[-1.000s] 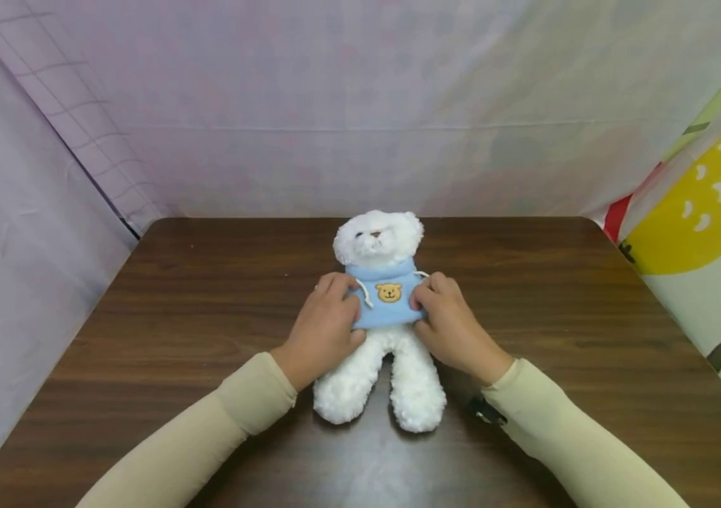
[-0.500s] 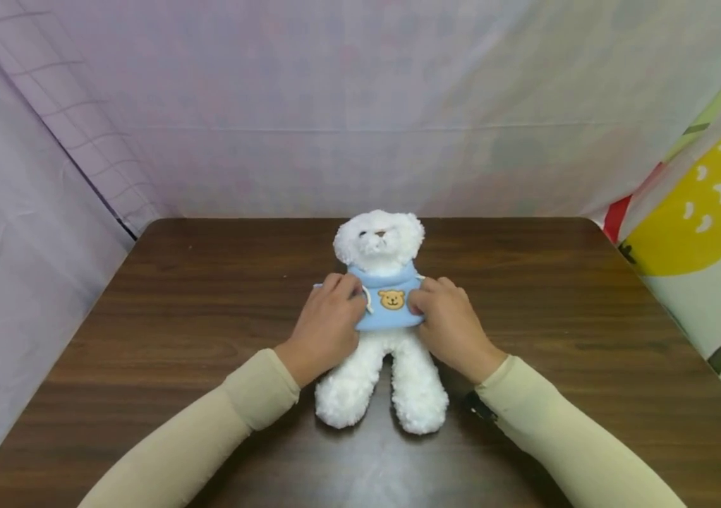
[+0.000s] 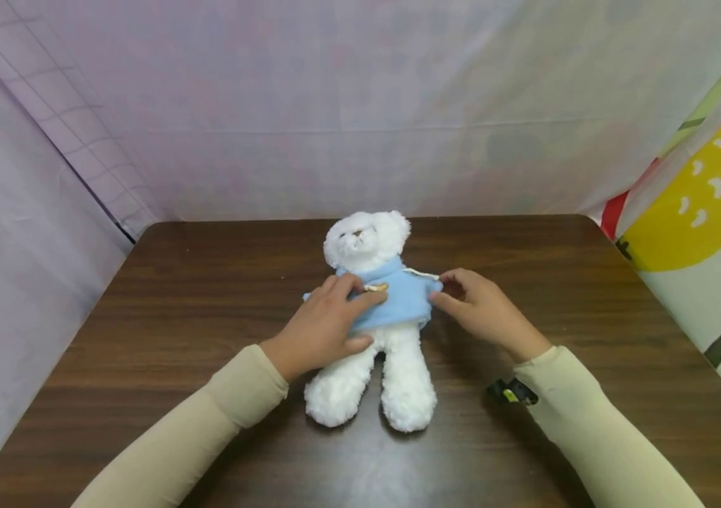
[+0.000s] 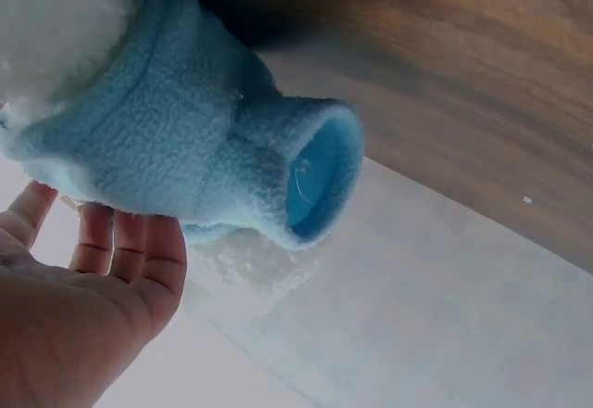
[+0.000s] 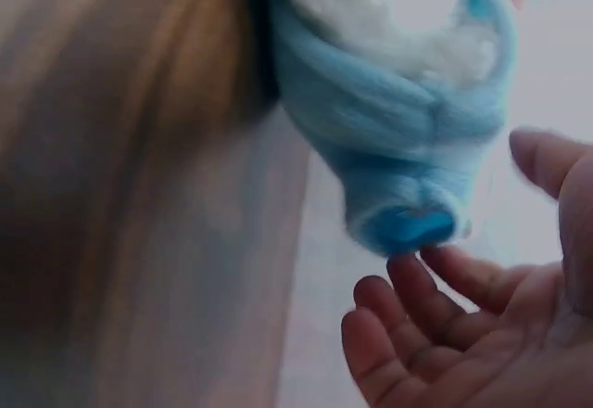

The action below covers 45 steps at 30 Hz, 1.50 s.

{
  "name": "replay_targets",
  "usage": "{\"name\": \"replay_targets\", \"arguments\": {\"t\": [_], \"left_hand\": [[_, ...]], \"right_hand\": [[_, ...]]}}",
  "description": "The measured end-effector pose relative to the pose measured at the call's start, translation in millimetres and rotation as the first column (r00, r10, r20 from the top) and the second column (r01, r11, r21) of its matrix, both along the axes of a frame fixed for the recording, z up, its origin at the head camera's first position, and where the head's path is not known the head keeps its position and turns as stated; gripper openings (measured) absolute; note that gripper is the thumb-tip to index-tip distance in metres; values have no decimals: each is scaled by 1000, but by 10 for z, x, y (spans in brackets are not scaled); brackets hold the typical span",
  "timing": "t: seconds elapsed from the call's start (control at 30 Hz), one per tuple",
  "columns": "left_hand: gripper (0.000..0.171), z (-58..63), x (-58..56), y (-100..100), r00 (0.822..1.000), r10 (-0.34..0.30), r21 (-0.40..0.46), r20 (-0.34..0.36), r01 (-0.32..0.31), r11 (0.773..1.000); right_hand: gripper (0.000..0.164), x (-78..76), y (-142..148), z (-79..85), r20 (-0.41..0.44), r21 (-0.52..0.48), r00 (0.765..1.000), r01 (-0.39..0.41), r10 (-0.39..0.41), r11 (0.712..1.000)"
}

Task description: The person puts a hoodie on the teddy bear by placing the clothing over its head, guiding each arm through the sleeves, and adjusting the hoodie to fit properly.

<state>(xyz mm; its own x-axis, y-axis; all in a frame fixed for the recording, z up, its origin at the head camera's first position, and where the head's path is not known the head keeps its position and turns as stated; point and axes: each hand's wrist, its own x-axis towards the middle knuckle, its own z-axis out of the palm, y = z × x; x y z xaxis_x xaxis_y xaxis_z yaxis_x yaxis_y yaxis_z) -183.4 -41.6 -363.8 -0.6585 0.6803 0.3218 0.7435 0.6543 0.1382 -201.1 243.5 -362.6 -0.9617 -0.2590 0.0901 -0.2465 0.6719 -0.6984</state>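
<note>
A white plush bear (image 3: 367,236) lies face up on the table, its legs toward me. It wears a light blue fleece hoodie (image 3: 403,300). My left hand (image 3: 319,321) rests on the hoodie's front and partly covers the bear-face patch (image 3: 381,287). In the left wrist view, its fingers touch the fleece beside a sleeve (image 4: 264,172) with only blue lining visible inside. My right hand (image 3: 484,303) is at the other sleeve. Seen from the right wrist, its fingertips touch that cuff (image 5: 408,213) from outside, thumb apart. A white drawstring (image 3: 422,273) stretches toward the right fingertips.
The dark wooden table (image 3: 208,296) extends around the bear. A pale curtain (image 3: 360,106) hangs behind its far edge, and a cloth with a yellow print (image 3: 684,204) hangs on the right. A small dark device (image 3: 513,391) sits at my right wrist.
My right hand has let go of the hoodie's side and moved right to the sleeve end. The left hand has loosened and spread over the front. The bear has shifted slightly left and tilted.
</note>
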Motion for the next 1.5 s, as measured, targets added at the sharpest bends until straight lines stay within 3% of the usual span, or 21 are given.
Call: {"name": "replay_targets", "arguments": {"t": [0.13,0.33,0.43,0.57,0.77,0.87,1.03,1.17,1.33,1.5], "left_hand": [[60,-6,8,3,1000,7,-16,12,-7,1000],[63,-20,16,-13,998,45,-37,34,-43,998],[63,-19,18,-10,998,49,-33,48,-47,998],[62,-29,17,5,998,47,-31,40,-46,998],[62,-34,5,39,999,46,-52,16,-45,998],[62,-26,4,37,998,53,-61,25,-51,997],[61,-23,1,-3,997,71,-51,33,-69,996],[60,-31,-5,-20,997,66,-42,31,-65,997],[60,-28,4,-16,997,63,-27,42,-62,998],[61,-11,23,-7,996,69,-23,54,-68,997]], "right_hand": [[56,0,-36,-66,92,-30,996,-14,17,999],[57,35,-154,-71,30,-110,998,-58,62,992],[57,43,-219,-73,-22,-93,997,-75,73,993],[41,65,-311,-110,-143,-42,988,-72,66,996],[23,106,-448,-183,-369,77,928,-21,48,997],[21,122,-447,-154,-406,101,911,-30,69,994],[16,123,-311,-78,-395,-40,917,-73,52,996],[15,86,-217,-104,-319,-132,947,3,-45,991],[4,38,-183,-173,-185,-83,980,52,-66,995],[11,40,-185,-171,-174,-33,984,36,-42,999]]}}
